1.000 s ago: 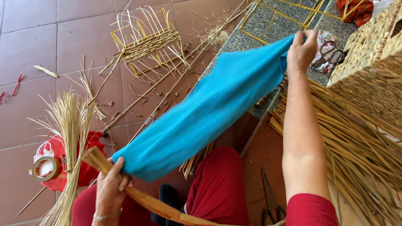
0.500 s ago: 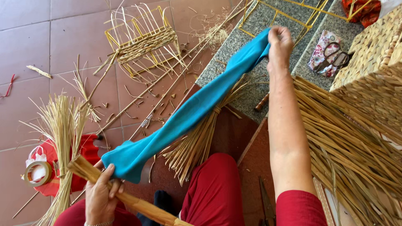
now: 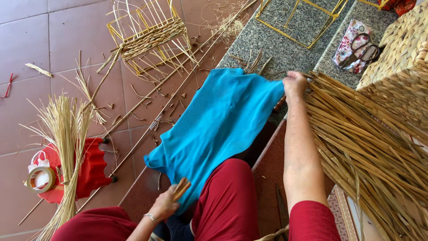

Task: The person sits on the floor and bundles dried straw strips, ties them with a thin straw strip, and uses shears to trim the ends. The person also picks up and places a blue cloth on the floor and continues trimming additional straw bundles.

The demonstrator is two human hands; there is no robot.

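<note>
Both grips are closed on the blue cloth (image 3: 218, 129): the right hand (image 3: 295, 84) pinches its far edge beside the heap of straw reeds (image 3: 365, 147), and the left hand (image 3: 164, 206) clamps the near corner together with a short bundle of brown stalks (image 3: 181, 189). Stretched between them, the cloth slopes from the granite step (image 3: 290, 27) down over the red-clad knees (image 3: 227, 196), with the half-woven yellow frame basket (image 3: 149, 38) well beyond it on the tiled floor (image 3: 53, 44).

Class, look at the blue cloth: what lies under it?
Under the blue cloth, stalk ends poke out at its top edge on the stone ledge. The rest beneath is covered.
</note>
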